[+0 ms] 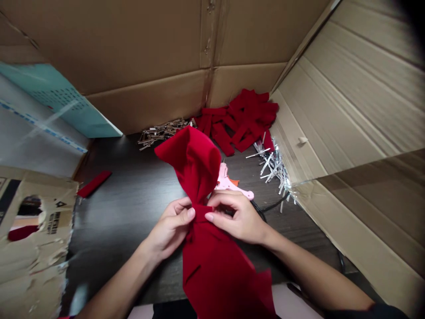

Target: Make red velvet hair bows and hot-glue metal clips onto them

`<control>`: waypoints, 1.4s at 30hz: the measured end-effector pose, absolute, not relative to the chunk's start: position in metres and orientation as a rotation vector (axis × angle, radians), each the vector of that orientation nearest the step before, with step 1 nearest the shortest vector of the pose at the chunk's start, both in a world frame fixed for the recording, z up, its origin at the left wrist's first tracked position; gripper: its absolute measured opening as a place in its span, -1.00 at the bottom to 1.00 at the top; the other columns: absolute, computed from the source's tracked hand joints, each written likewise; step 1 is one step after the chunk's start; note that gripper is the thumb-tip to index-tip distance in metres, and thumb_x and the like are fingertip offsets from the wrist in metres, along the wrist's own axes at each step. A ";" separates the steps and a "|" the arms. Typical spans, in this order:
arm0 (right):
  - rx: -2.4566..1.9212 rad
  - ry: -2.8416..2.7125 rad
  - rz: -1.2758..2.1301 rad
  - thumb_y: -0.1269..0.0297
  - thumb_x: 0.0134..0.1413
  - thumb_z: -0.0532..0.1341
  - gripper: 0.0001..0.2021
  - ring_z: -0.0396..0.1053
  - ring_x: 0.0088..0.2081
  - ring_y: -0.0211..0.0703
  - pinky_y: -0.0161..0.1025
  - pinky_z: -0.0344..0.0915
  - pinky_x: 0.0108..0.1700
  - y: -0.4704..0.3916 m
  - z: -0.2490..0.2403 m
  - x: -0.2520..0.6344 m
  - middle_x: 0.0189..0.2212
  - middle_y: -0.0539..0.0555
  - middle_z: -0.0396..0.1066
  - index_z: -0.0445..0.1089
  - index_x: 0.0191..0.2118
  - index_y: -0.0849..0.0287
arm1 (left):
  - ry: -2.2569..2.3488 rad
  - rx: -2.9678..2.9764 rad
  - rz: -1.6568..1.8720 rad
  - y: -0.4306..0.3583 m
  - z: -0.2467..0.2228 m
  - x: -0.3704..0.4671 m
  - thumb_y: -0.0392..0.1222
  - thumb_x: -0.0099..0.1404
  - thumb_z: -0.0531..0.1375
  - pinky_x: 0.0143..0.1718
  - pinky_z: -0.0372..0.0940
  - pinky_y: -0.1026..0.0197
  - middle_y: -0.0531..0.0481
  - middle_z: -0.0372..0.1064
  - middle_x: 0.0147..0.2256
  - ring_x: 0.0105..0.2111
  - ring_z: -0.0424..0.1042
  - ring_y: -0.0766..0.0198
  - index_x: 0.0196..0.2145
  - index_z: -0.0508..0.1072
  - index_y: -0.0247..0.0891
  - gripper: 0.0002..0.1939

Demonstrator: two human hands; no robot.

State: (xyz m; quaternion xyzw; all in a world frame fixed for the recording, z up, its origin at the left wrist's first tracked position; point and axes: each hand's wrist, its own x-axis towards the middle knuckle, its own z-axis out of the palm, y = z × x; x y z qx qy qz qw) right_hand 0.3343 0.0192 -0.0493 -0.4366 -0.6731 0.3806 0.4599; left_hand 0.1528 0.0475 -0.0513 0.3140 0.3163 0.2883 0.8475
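A large red fabric bow (226, 270) is gathered at its middle, with one loop standing up and the rest hanging toward my lap. A narrow red strip (201, 213) lies across the gathered part. My left hand (174, 223) grips the gather from the left, its thumb on the strip. On the other side, my right hand (237, 215) pinches the strip's right end between thumb and fingers. Just behind my right hand lies a pink glue gun (229, 181), partly hidden.
Red strips (247, 117) are piled at the back, with bronze-coloured ties (162, 132) to their left and silver ties (275, 170) to their right. A single red strip (94, 184) lies at the left. Cardboard walls (142, 48) surround the dark table (129, 177). A black cable (275, 204) runs at the right.
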 end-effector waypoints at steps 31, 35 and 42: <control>-0.904 -1.540 1.179 0.32 0.13 0.25 -0.76 0.23 -0.55 -0.28 -0.27 0.17 -0.46 0.013 -0.045 0.333 -0.62 -0.01 0.33 0.42 -0.54 0.22 | 0.533 0.531 0.579 0.034 -0.054 0.152 -0.23 0.03 0.39 -0.11 0.39 0.07 -0.11 0.52 -0.35 -0.26 0.52 0.06 -0.30 0.50 -0.37 -0.74; -0.863 -1.451 1.333 0.33 0.08 0.27 -0.77 0.20 -0.57 -0.29 -0.28 0.14 -0.48 0.016 -0.046 0.333 -0.65 -0.03 0.29 0.43 -0.57 0.22 | 0.537 0.527 0.581 0.032 -0.053 0.154 -0.22 0.00 0.41 -0.09 0.38 0.05 -0.10 0.52 -0.36 -0.26 0.52 0.05 -0.32 0.51 -0.37 -0.71; -0.787 -1.298 1.426 0.33 0.02 0.31 -0.75 0.22 -0.58 -0.26 -0.24 0.20 -0.44 0.011 -0.045 0.328 -0.68 -0.04 0.25 0.40 -0.62 0.22 | 0.521 0.487 0.621 0.025 -0.049 0.156 -0.20 -0.03 0.45 -0.11 0.39 0.09 -0.04 0.50 -0.43 -0.36 0.51 0.15 -0.34 0.53 -0.34 -0.70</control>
